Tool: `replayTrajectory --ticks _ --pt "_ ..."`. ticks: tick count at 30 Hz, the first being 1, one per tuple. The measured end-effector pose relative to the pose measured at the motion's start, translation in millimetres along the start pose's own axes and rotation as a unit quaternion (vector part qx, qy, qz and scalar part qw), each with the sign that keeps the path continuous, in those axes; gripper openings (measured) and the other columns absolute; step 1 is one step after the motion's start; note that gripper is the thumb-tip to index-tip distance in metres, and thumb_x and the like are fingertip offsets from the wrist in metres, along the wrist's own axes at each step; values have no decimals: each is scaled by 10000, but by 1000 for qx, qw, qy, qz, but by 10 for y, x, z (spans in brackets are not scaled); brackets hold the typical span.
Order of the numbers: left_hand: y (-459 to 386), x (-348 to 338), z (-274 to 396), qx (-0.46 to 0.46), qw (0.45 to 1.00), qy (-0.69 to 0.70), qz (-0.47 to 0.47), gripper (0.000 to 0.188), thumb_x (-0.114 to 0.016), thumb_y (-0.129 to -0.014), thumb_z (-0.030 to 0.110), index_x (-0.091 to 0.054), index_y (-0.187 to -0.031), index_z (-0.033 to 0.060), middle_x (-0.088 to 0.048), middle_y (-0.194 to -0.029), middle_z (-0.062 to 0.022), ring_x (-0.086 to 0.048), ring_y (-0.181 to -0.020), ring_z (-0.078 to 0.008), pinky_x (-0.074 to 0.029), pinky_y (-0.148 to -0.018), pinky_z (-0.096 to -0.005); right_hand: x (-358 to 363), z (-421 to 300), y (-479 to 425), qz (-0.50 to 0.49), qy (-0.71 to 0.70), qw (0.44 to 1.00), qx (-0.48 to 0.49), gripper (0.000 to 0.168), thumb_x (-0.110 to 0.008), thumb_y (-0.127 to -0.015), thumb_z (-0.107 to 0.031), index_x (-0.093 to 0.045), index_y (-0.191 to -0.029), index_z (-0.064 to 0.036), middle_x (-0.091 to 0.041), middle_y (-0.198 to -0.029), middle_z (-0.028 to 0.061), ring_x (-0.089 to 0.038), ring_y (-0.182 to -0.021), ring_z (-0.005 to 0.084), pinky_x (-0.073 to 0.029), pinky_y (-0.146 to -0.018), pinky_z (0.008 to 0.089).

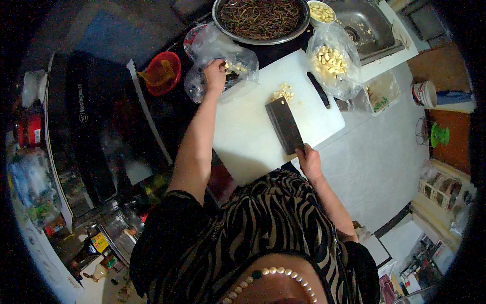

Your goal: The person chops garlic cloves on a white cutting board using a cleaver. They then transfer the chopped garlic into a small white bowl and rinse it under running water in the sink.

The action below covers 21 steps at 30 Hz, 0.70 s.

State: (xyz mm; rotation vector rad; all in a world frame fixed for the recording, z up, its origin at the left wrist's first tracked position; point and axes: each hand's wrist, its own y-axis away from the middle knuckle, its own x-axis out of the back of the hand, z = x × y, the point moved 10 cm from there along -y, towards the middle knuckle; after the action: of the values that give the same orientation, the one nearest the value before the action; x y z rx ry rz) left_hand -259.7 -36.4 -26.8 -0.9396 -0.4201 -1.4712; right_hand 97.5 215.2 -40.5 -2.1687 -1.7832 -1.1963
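Observation:
My right hand (pixel 310 161) grips the handle of a cleaver (pixel 285 127). The dark blade lies flat over a white plastic cutting board (pixel 243 133), its tip beside a small heap of chopped garlic (pixel 284 91). At the board's far left, my left hand (pixel 215 74) reaches over a clear plastic bag (pixel 243 57), its fingers bent. Pale cloves (pixel 238 69) show in this bag by the fingertips; whether the fingers hold one cannot be seen. Another clear bag (pixel 353 81), with many peeled garlic cloves (pixel 328 61) in it, rests at the board's far right corner.
Beyond the board stands a metal basin (pixel 262 40) of thin brown-green stems. Next to it are a bowl of peeled cloves (pixel 322 13) and a steel sink (pixel 374 22). A red plastic basket (pixel 175 81) is at left. A clear bin (pixel 381 97) stands lower, right of the board.

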Motion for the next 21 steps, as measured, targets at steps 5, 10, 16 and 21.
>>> replayTrajectory --ticks 5,10,16,21 --pt "-66 -169 72 9 997 -76 -24 265 -666 -692 46 -645 -955 60 -615 -957 -160 -586 -933 -367 -481 -783 -421 31 -57 -7 12 25 999 31 196 -598 -858 -159 -518 -796 9 -580 -691 250 -572 -695 454 -450 -583 489" --pt "-17 -259 -45 26 992 -74 -95 291 -683 -684 -5 -650 -968 45 -608 -952 -130 -609 -878 -298 -494 -770 -368 55 -79 5 26 15 999 46 190 -611 -847 -143 -510 -791 8 -574 -704 255 -561 -710 464 -439 -581 490" --pt "404 -102 -545 152 940 305 -16 339 -709 -714 -25 -619 -1040 -1 -656 -902 -72 -624 -772 -146 -505 -686 -268 24 -60 -31 11 4 999 40 180 -618 -840 -140 -522 -800 6 -578 -700 253 -571 -703 452 -449 -584 483" --pt "1056 76 278 237 848 463 -105 311 -646 -781 -41 -598 -1087 -7 -653 -934 -59 -629 -818 -144 -510 -738 -259 66 -74 -18 2 35 999 32 179 -607 -846 -146 -527 -827 12 -584 -706 254 -579 -705 447 -457 -587 482"
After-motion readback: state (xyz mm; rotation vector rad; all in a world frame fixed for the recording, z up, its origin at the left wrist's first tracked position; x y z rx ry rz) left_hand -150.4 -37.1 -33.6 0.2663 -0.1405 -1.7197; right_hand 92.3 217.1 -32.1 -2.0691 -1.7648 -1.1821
